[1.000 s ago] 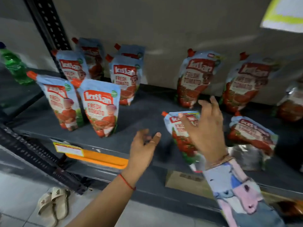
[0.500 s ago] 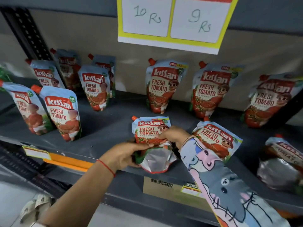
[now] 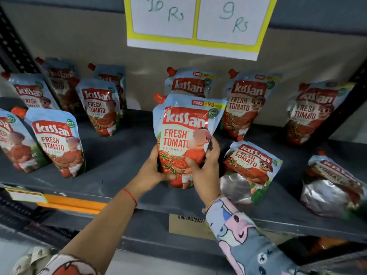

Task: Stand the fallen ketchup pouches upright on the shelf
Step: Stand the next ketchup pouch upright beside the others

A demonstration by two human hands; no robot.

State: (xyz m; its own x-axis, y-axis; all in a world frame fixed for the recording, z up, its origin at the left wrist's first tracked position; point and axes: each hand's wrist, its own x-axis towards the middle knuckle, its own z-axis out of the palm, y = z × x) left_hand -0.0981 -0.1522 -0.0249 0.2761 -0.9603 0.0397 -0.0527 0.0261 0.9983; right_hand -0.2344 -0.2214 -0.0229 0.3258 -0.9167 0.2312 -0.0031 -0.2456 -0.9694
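A Kissan ketchup pouch (image 3: 184, 133) stands upright at the middle front of the dark shelf (image 3: 119, 161), red spout at its top left. My left hand (image 3: 153, 171) grips its lower left side. My right hand (image 3: 204, 167) holds its lower right side, thumb across the front. Two pouches lie fallen on their backs to the right: one (image 3: 250, 165) beside my right hand, one (image 3: 333, 181) at the far right. Several pouches stand upright on the left (image 3: 57, 143) and along the back wall (image 3: 246, 106).
A yellow-bordered price sign (image 3: 198, 22) reading 10 Rs and 9 Rs hangs above. An orange label strip (image 3: 73, 203) and a cardboard barcode tag (image 3: 188, 225) sit on the shelf's front edge. A black perforated upright (image 3: 12, 44) stands at the left.
The pouch that lay flat at the shelf front a second ago was grasped by both hands and raised; it now stands upright. The camera moved closer and tilted up.
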